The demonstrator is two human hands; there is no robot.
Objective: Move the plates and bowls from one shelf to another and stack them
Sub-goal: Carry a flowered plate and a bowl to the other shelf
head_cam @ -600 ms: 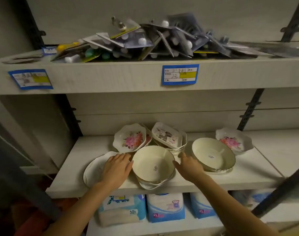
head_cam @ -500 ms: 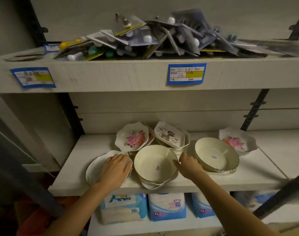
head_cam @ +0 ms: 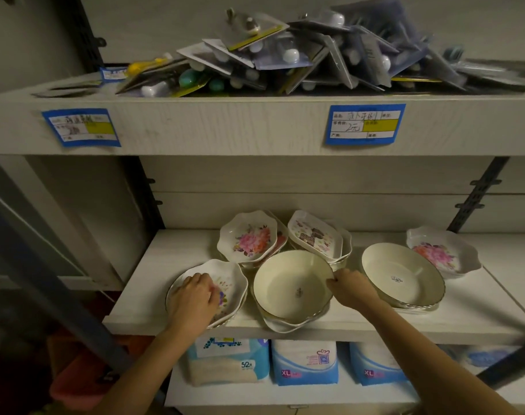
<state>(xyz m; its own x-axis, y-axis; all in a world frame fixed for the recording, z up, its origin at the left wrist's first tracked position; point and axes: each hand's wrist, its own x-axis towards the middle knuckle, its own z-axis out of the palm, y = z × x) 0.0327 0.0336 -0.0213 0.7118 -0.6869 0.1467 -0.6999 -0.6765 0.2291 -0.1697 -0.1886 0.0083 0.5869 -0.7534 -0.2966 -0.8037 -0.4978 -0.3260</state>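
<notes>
Cream in colour, the centre bowl [head_cam: 291, 284] is held at its right rim by the right hand [head_cam: 352, 290], thumb and fingers pinching the edge. It sits on top of a small stack at the front of the middle shelf [head_cam: 479, 314]. The left hand [head_cam: 193, 298] lies palm down on the scalloped plate [head_cam: 232, 275] just beside the bowl, fingers bent; whether they grip it I cannot tell. That plate also rests on another one beneath it.

Behind these two stand a tilted rose dish [head_cam: 249, 238] and a stack of patterned oblong dishes [head_cam: 318, 236], both close to the bowl. To the right lies a second cream bowl [head_cam: 404, 277] on its own stack, with another rose dish [head_cam: 443, 254] beyond it.

The upper shelf [head_cam: 225, 127] carries a heap of blister packs [head_cam: 285, 64] and two blue price labels [head_cam: 364, 124]. Under the middle shelf stand soft white-and-blue packages [head_cam: 304, 362].
</notes>
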